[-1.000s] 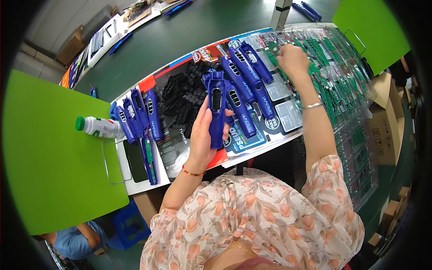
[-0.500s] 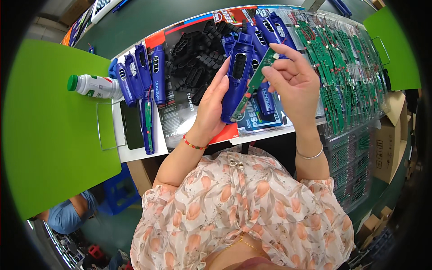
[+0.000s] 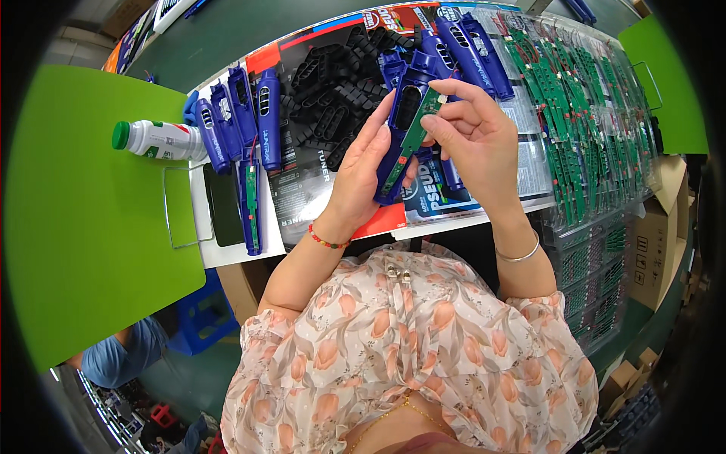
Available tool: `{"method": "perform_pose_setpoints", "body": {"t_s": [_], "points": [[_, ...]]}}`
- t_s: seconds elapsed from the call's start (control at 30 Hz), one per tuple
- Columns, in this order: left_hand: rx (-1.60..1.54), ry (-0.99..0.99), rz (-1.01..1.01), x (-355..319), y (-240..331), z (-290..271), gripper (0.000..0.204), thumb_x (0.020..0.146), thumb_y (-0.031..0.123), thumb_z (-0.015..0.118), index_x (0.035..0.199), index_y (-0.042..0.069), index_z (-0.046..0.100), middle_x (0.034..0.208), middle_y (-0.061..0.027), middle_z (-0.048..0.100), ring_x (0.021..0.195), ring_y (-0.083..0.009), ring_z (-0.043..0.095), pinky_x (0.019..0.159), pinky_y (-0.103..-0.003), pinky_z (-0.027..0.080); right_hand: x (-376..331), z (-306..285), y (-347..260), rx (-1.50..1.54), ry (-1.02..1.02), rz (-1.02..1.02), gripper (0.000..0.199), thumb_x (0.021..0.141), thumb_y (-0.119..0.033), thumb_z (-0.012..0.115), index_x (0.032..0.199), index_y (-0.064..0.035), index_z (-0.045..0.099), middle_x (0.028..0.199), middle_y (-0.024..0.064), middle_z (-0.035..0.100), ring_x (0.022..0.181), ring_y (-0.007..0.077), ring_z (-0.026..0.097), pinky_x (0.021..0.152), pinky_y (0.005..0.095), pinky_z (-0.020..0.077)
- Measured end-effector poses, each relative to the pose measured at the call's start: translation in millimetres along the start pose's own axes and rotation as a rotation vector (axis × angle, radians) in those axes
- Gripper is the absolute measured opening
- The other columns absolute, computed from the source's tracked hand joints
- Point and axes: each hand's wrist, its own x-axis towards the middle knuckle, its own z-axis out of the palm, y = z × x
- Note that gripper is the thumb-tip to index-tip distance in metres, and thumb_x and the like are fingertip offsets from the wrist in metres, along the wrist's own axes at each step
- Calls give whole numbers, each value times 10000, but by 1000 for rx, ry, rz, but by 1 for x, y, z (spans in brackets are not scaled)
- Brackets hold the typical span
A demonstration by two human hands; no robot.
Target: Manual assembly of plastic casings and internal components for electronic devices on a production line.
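Lying along the open face of a blue shell (image 3: 389, 168), a slim green circuit board (image 3: 412, 140) is slanting from far right to near left, between the person's two hands and above the printed sheets (image 3: 299, 189) on the desk (image 3: 242, 34). Whether it is fully seated is not showing. The board is looking light and stiff, probably fragile if bent, and its small mounted parts are calling for a gentle touch; its long edges and far end are offering the safest hold. The right hand (image 3: 484, 144) is pinching that far end between thumb and forefinger, near a white connector (image 3: 442, 99), its other fingers curling loosely. The left hand (image 3: 355, 178) is cupping the shell, half closed, with the thumb along the left side and fingertips showing at the right. The shell is looking like smooth, rigid plastic, light and perhaps slippery, so a wrap around its sides is suiting it best. Farther off, black plastic parts (image 3: 329, 79) are lying heaped, more blue shells (image 3: 268, 125) are lying left and far right, and green boards (image 3: 563, 121) are filling the right side.
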Motion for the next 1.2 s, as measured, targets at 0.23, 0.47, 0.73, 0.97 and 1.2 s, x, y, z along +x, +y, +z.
{"method": "perform_pose_setpoints", "body": {"t_s": [0.23, 0.47, 0.73, 0.97, 1.2], "points": [[29, 52, 18, -2, 0, 3, 518, 1043, 246, 396, 1522, 110, 255, 1048, -109, 621, 680, -130, 558, 583, -246, 470, 5, 2, -4, -13, -41, 89, 329, 853, 18, 676, 1176, -12, 617, 834, 67, 689, 737, 81, 659, 633, 219, 553], [39, 26, 38, -3, -1, 0, 506, 1047, 239, 382, 1517, 95, 261, 1027, -149, 632, 649, -131, 551, 570, -240, 463, 6, 2, 7, -75, -15, -4, 320, 836, -6, 698, 1152, -17, 644, 800, 67, 690, 672, 77, 638, 596, 213, 530], [142, 68, 60, -5, -3, -4, 494, 1048, 227, 368, 1512, 87, 268, 987, -154, 639, 615, -124, 554, 529, -233, 466, 6, 8, 10, -30, -32, 50, 315, 832, -2, 694, 1144, -20, 653, 781, 61, 688, 623, 65, 615, 566, 203, 500], [90, 66, 74, -6, 6, -7, 487, 1047, 222, 365, 1505, 78, 283, 987, -163, 642, 609, -125, 559, 518, -231, 460, 6, 12, 17, 28, -23, 21, 312, 830, -2, 696, 1138, -20, 653, 775, 54, 685, 622, 59, 617, 566, 199, 498], [155, 108, 73, -8, 5, -4, 491, 1038, 194, 406, 1498, 68, 291, 985, -147, 648, 604, -104, 552, 519, -222, 454, 5, 14, 19, -132, 2, -50, 389, 786, 6, 718, 1164, -64, 659, 780, 37, 649, 588, 74, 568, 543, 222, 475]]}}
